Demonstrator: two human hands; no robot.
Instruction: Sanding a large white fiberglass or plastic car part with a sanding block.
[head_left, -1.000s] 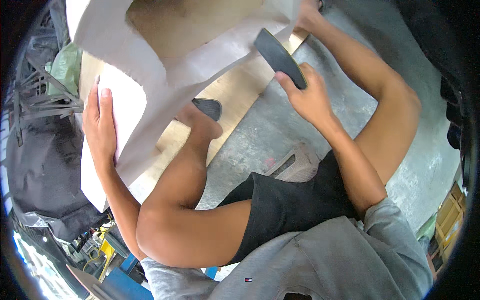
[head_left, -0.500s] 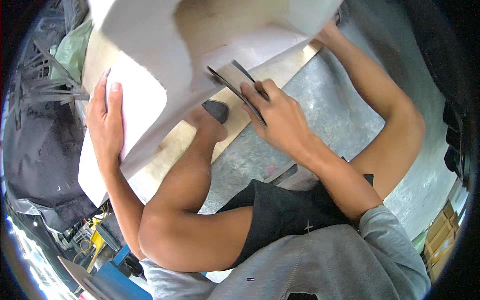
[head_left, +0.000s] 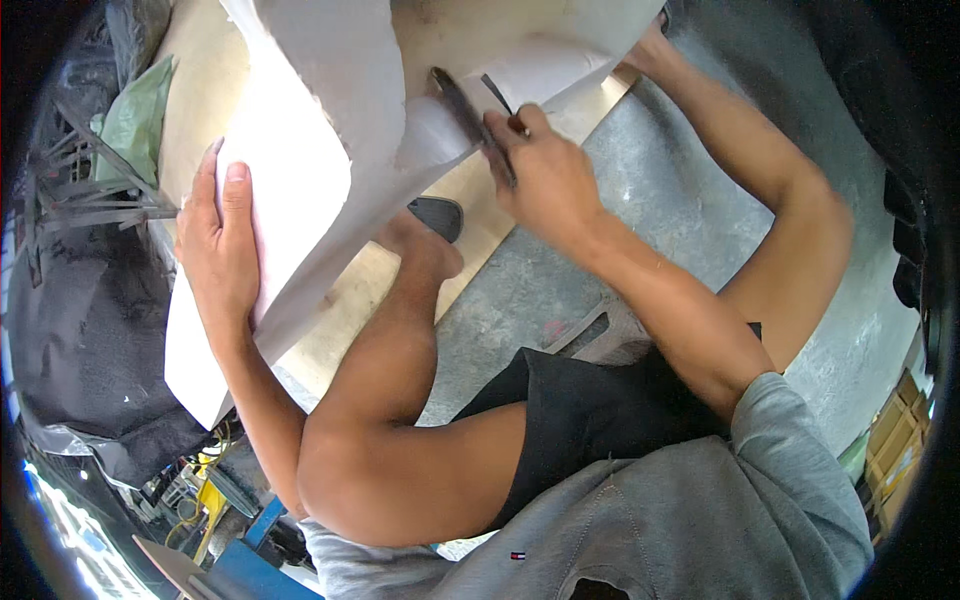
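A large white sheet of paper or fabric (head_left: 300, 170) lies over a flat wooden board (head_left: 350, 300) on the floor. My left hand (head_left: 215, 240) presses flat on the sheet's left part, fingers together. My right hand (head_left: 545, 175) grips a dark scissor-like tool (head_left: 465, 110), its blades against the sheet's edge near the top middle. My bare legs frame the board; one foot (head_left: 425, 245) rests on it beside a dark sandal (head_left: 437, 215).
Grey concrete floor (head_left: 640, 230) runs to the right of the board. A black crumpled sheet (head_left: 90, 330) and a green bag (head_left: 135, 120) lie at left. Cardboard boxes (head_left: 890, 440) stand at the right edge. Blue and yellow items (head_left: 225, 500) sit lower left.
My right hand has swung the dark tool leftward from over the concrete floor onto the white sheet's edge. My left hand has stayed pressed on the sheet.
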